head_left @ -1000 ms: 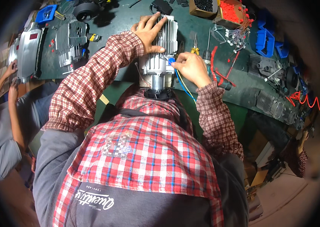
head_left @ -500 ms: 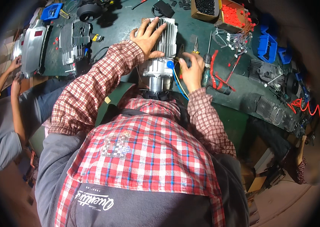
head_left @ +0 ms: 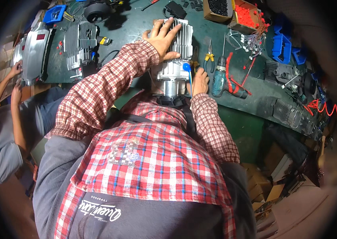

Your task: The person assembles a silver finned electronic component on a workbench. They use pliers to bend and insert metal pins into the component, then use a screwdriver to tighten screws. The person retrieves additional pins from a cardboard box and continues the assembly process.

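While one left hand (head_left: 163,43), fingers spread, rests on one finned housing (head_left: 184,40) by the worktop's (head_left: 130,22) near edge | one right hand (head_left: 200,82) beside it, cannot tell if pinching | two cartons (head_left: 215,16), far edge

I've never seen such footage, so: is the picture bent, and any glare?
In the head view, the fisheye lens curves the green bench toward the rim, and black fills the corners; also in the head view, bright light gleams on the finned metal housing under the left hand.
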{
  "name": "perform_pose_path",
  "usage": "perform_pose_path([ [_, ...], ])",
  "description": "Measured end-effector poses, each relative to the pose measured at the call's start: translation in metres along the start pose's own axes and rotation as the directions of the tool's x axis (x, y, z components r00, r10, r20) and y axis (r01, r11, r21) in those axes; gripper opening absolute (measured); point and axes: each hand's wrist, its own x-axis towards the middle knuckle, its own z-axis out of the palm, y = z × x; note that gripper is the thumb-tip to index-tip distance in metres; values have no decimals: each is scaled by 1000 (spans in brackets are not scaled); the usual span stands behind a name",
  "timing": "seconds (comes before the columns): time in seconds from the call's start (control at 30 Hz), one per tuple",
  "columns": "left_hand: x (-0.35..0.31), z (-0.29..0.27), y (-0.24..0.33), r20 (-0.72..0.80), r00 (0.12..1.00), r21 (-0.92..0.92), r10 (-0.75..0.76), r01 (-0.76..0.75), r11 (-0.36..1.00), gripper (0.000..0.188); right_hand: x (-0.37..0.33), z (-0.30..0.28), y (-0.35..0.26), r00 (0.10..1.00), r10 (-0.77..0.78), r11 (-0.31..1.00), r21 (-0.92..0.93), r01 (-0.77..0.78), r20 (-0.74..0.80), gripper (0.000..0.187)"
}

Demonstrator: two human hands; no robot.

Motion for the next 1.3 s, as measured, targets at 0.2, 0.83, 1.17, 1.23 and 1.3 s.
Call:
perform_pose_path([
  [0.2, 1, 7, -1, -46, 999, -1, 6, -6, 1000, 98, -3, 12, 0, 991, 32, 999, -4, -33, -131, 50],
  [0.83, -1, 13, 0, -79, 997, -55, -1, -4, 998, 96, -5, -42, -87, 991, -56, 819, 562, 116, -123, 78],
  [1.17, -2, 15, 0, -117, 993, 23, 17, -14, 1000, 95, -10, -42, -95, 980, -62, 837, 525, 153, -187, 77],
  [1.23, -2, 15, -1, -114, 993, -18, 14, -16, 1000, 95, -7, -40, -95, 988, -22, 779, 618, 111, -150, 75],
  [1.3, -2, 14, 0, -94, 996, -21, 1, -3, 1000, 95, -9, -42, -98, 985, -1, 825, 556, 98, -173, 67],
])
